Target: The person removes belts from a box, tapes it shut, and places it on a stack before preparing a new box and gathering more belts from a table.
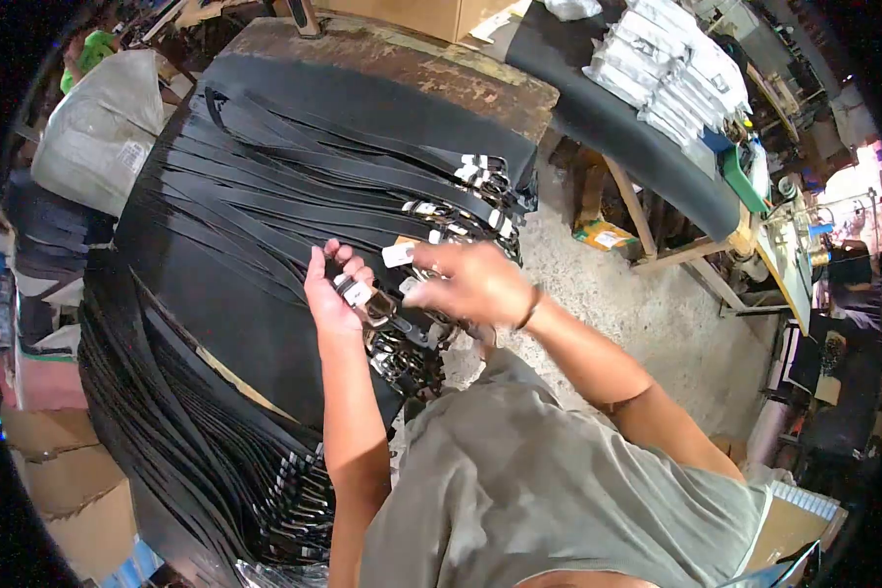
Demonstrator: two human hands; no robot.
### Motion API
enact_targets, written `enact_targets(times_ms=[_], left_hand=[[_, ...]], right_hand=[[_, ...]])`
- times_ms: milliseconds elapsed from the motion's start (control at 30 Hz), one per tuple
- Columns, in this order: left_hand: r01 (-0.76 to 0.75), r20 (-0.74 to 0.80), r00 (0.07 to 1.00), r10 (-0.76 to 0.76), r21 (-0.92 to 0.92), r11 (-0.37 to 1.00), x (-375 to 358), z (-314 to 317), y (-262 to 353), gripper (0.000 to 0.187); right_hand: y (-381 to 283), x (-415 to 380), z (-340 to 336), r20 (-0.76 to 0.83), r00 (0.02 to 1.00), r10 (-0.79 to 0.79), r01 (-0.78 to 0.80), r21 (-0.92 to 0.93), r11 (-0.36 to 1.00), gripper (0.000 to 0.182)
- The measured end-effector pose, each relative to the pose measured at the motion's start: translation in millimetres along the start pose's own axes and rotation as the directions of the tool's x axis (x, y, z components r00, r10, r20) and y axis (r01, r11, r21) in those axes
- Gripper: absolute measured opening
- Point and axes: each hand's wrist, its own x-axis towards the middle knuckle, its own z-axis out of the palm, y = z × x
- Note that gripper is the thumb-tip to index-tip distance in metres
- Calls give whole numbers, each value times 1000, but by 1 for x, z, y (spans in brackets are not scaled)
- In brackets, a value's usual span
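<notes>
My left hand (335, 294) is palm up with curled fingers, holding a black belt (380, 309) near its buckle end, where a white label is wrapped round. Just to the right, my right hand (475, 282) pinches a small white tag (399, 256) between thumb and fingers; the hand is slightly blurred. Long black belts (294, 201) lie side by side on the table beneath, their buckles and white labels (480, 174) gathered at the right edge. More buckles hang just below my hands.
Another bundle of belts (186, 431) hangs at the lower left, near cardboard boxes (78, 490). White plastic-wrapped packs (666, 73) are stacked on a bench at the upper right, beside a green tray (745, 179). A white sack (98, 132) stands at the upper left.
</notes>
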Motion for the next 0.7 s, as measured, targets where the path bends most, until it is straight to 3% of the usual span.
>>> enact_targets(times_ms=[33, 67, 100, 133, 167, 200, 267, 333, 433, 533, 567, 600, 667, 700], left_hand=[[37, 26, 999, -36, -41, 998, -1, -1, 0, 30], [73, 51, 996, -69, -80, 994, -2, -2, -1, 29], [56, 29, 998, -55, -45, 997, -6, 3, -4, 30], [41, 13, 999, -41, -10, 999, -9, 10, -9, 30], [42, 5, 999, -42, 28, 999, -10, 14, -14, 30], [43, 36, 998, -46, 62, 997, -9, 16, -18, 31], [34, 27, 999, -38, 126, 991, -12, 20, -26, 32], [30, -21, 999, -26, 166, 986, -15, 24, -33, 33], [47, -114, 993, -15, 280, 959, -16, 25, -44, 35], [97, -205, 979, -5, 441, 892, -12, 38, -63, 46], [85, -137, 990, -24, 463, 882, -9, 43, -71, 52], [97, -133, 990, -38, 470, 877, -6, 48, -79, 55], [228, -170, 971, -168, 447, 865, 2, 46, -88, 55], [208, -169, 973, -159, 330, 921, 1, 63, -95, 47]], right_hand=[[23, 4, -13, -68, 994, 82, -79, 41, 996, 28], [59, 5, -24, -130, 967, 219, -230, -79, 970, 26], [100, 2, -28, -189, 957, 219, -247, -140, 959, 25], [129, -2, -33, -151, 960, 237, -273, -302, 913, 30], [160, -6, -26, -5, 954, 301, -281, -372, 885, 41], [164, -7, -24, -4, 954, 300, -281, -366, 887, 41], [171, -11, -21, 187, 916, 354, -277, -342, 898, 49], [168, -7, -25, 161, 945, 286, -219, -340, 915, 53], [145, 4, -50, 14, 958, 286, -270, -296, 916, 53], [110, 23, -73, 44, 970, 239, -223, -228, 948, 50], [102, 23, -68, 6, 995, 97, -93, -204, 975, 47], [84, 24, -62, 12, 994, 110, -106, -199, 974, 45], [38, 23, -59, 233, 963, 136, -108, -130, 986, 45], [32, 20, -58, 327, 936, 126, -84, -140, 987, 43]])
